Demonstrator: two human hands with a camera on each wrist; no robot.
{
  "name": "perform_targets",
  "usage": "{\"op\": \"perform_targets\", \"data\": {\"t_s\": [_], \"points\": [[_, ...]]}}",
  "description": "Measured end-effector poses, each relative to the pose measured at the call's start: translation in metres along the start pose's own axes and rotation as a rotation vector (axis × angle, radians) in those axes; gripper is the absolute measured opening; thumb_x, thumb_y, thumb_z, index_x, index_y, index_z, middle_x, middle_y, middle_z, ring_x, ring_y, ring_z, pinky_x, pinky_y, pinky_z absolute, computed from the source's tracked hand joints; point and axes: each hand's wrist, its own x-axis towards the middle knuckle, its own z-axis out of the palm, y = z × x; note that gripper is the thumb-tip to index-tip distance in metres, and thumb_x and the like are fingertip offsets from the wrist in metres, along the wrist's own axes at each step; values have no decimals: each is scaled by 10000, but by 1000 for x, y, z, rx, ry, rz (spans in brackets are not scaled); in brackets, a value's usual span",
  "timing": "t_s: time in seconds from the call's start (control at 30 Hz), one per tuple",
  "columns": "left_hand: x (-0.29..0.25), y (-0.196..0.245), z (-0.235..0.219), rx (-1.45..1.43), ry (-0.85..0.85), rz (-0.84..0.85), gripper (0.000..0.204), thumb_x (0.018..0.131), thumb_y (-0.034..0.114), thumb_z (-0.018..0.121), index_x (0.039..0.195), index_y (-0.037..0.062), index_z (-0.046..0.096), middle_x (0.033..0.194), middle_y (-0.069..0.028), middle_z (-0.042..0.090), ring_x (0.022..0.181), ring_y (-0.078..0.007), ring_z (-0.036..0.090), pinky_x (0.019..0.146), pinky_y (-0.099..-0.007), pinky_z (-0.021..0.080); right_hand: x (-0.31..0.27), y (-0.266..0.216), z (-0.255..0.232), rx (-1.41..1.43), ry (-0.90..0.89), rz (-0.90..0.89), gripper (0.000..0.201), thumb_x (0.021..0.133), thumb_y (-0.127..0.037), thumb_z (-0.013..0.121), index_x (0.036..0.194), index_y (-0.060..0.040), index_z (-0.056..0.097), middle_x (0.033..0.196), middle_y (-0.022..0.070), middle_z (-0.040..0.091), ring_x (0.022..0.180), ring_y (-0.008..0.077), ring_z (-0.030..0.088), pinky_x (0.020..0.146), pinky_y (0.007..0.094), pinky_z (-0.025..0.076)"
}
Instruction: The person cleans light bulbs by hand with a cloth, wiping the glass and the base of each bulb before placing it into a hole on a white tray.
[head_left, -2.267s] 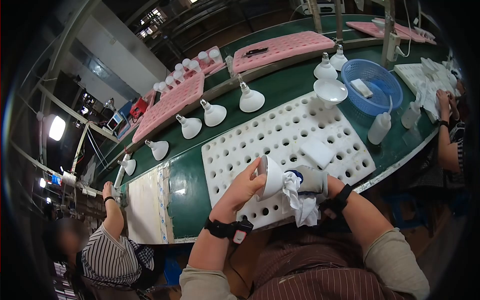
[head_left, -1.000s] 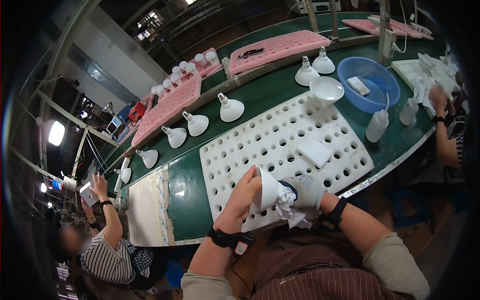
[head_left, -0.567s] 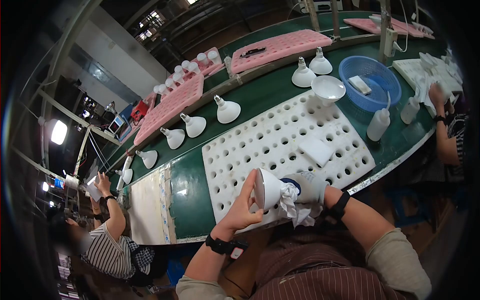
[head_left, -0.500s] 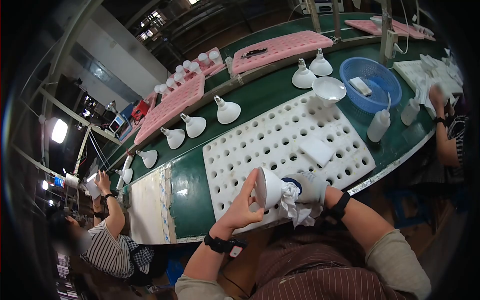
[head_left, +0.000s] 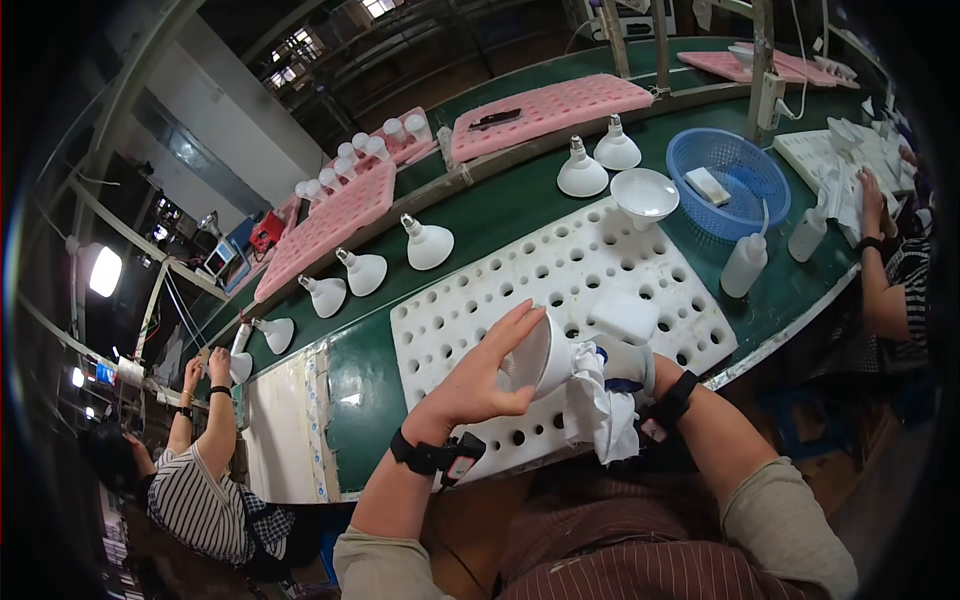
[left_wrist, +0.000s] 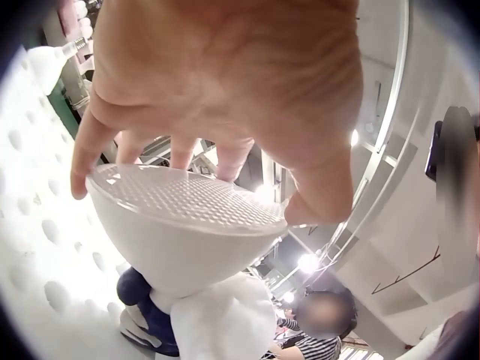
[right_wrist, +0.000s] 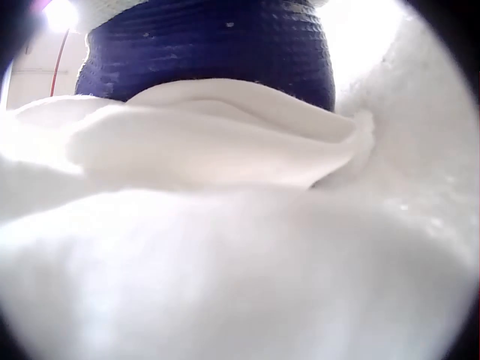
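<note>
A white reflector bulb [head_left: 548, 352] is held tilted above the white perforated foam board [head_left: 722, 342], its lens facing my left hand [head_left: 475, 382]. The left wrist view shows the left hand [left_wrist: 225, 82] spanning the textured lens of the bulb [left_wrist: 176, 251], fingertips on one side of the rim and thumb on the other. My gloved right hand [head_left: 628, 366] grips a crumpled white cloth [head_left: 604, 410] around the bulb's narrow end, which is hidden. Cloth [right_wrist: 217, 142] fills most of the right wrist view below the blue glove [right_wrist: 210, 45].
Several bulbs [head_left: 428, 245] stand along the table's back. An upturned bulb [head_left: 645, 194] and a white block [head_left: 625, 315] are on the board. Right of it are a blue basket [head_left: 738, 222] and squeeze bottles [head_left: 745, 265]. Other people sit at left and right.
My left hand has turned, with its fingers now reaching over the rim. The cloth hangs lower and the bulb is slightly higher. The view has shifted; the left person's arms have moved.
</note>
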Motion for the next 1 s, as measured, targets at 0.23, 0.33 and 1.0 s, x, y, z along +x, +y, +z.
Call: {"op": "perform_targets", "data": {"t_s": [0.23,0.33,1.0], "points": [[18,6,1,88,-11,-72,958,639,246,626,1517,184,249,1569,-89,225,1410,-270,276,1016,-434,414,-12,-18,-4,102,75,-40,205,810,-152,646,988,-49,654,934,63,661,811,174,596,762,309,482],[13,6,-8,62,-84,-54,994,626,223,641,1527,182,222,1578,-86,199,1423,-260,250,1031,-443,404,-16,-10,-2,151,100,-45,212,795,-136,656,991,-55,649,940,68,649,825,182,594,768,305,484],[-8,-6,20,-8,82,-210,836,753,159,584,1520,137,251,1525,-89,301,1338,-217,356,958,-347,438,-8,-33,42,-142,161,190,391,781,-305,677,1101,-88,622,1034,154,680,904,322,649,817,382,493]]}}
